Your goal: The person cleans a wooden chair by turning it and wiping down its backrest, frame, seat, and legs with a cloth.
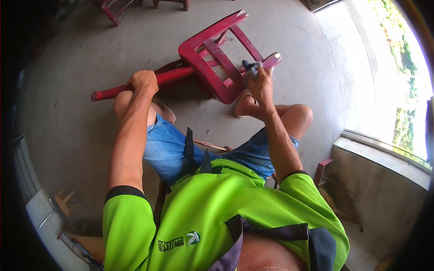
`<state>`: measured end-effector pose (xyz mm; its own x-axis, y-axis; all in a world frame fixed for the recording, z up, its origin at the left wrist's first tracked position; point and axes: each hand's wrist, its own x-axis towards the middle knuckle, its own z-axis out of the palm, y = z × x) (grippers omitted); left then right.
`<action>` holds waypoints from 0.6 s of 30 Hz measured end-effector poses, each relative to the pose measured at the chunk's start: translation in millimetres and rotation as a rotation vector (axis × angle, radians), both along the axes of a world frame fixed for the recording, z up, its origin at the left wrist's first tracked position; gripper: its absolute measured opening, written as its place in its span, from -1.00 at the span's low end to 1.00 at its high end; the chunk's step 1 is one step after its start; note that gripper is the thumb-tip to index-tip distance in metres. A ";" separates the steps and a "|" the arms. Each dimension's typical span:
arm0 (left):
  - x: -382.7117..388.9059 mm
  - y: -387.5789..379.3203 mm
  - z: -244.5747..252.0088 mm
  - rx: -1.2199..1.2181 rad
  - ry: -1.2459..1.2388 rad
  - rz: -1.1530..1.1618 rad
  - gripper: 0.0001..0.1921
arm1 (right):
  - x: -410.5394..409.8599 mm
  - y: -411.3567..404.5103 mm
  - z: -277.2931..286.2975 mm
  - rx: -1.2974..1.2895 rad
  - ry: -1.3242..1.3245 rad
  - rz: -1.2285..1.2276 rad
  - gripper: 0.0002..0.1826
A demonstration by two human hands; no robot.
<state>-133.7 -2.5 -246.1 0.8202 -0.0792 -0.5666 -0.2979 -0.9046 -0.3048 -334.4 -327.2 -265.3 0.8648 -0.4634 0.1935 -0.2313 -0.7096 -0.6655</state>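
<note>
A red-painted wooden chair or stool frame [217, 61] lies tilted on its side before me, with worn pale wood at two of its ends. My left hand [144, 81] is closed around one long leg of it, near my left knee. In my right hand [259, 79] is a crumpled grey-blue cloth [252, 69], pressed against the frame near the end of one rail. The fingers of this hand partly cover the cloth, and its far side is hidden.
Parts of other wooden furniture [112, 12] stand at the top left, and a small wooden stool [64, 201] is at the lower left. On the right, a low wall with a ledge [383, 162] borders a bright opening. My sandalled feet rest on the concrete floor [298, 40].
</note>
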 end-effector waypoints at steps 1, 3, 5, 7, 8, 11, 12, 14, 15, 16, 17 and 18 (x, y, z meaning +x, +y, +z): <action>-2.0 0.2 1.5 0.000 0.002 0.000 -0.63 | -11.2 15.0 3.8 0.047 0.011 0.091 -0.69; -3.1 -9.6 8.2 -0.006 -0.063 -0.042 -0.74 | -32.6 37.1 -1.2 -0.062 0.030 0.128 -0.70; -3.2 0.1 -0.4 -0.007 -0.089 -0.039 -0.75 | -46.0 74.2 11.2 0.100 0.109 0.167 -0.63; -0.6 -1.4 -5.6 -0.015 -0.120 -0.049 -0.76 | -56.9 88.5 8.2 0.128 0.119 0.200 -0.48; 0.9 -1.4 -7.6 0.003 -0.092 -0.053 -0.70 | -59.1 90.6 7.6 0.143 0.139 0.200 -0.49; -4.5 3.4 -7.9 -0.037 -0.114 -0.021 -0.57 | -54.0 94.2 16.8 0.209 0.179 0.215 -0.49; -7.6 3.7 -4.7 -0.103 -0.168 0.012 -0.49 | -52.2 93.9 18.9 0.251 0.196 0.226 -0.48; -20.0 5.8 1.1 -0.474 -0.090 0.036 -0.42 | -54.7 95.3 13.9 0.338 0.157 0.186 -0.48; -43.3 -2.6 4.7 -0.750 -0.271 -0.022 -0.42 | -55.0 95.8 7.5 0.415 0.121 0.136 -0.47; -62.5 -3.8 0.2 -0.993 -0.321 -0.100 -0.39 | -55.6 102.3 2.4 0.500 0.133 0.066 -0.52; -91.3 -20.7 9.0 -1.204 -0.283 -0.147 -0.38 | -55.9 101.7 3.8 0.500 0.133 0.058 -0.52; -120.1 -32.7 11.8 -1.334 -0.146 -0.103 -0.32 | -55.2 101.0 12.2 0.717 0.094 0.118 -0.52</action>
<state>-253.8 -35.1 -234.3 0.8228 -0.5623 0.0822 -0.4228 -0.5090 0.7497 -389.6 -226.2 -253.1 0.9146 -0.3515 -0.1999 -0.2592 -0.1302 -0.9570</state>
